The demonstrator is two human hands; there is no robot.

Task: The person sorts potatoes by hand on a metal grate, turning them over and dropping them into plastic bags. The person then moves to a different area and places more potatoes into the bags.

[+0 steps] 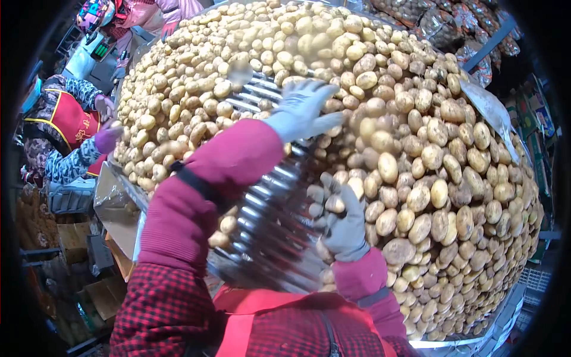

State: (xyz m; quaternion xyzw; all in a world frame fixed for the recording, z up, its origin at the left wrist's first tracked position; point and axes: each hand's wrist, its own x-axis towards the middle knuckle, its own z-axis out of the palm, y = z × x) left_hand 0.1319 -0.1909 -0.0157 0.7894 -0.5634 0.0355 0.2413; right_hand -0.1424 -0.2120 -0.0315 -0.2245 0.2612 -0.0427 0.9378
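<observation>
My left hand point(304, 110), in a pale grey glove, stretches out over the far end of a metal bar grate point(256, 92) with its fingers spread. Nothing shows in its grasp. Potatoes lie just beyond its fingertips. Closer to my body, my right hand point(346, 229), gloved in grey, has its fingers curled round a small potato point(335, 204) at the right side of the grate. The near bars point(267, 196) are bare and shiny, partly smeared by motion. A large heap of potatoes point(440, 160) surrounds the grate.
Across the table on the left, a co-worker in a red apron point(71, 119) stands with purple-gloved hands at the heap's edge. A white sack point(488, 113) lies on the right side of the heap. Filled net bags point(437, 27) are stacked at the back. Cardboard boxes point(107, 294) stand lower left.
</observation>
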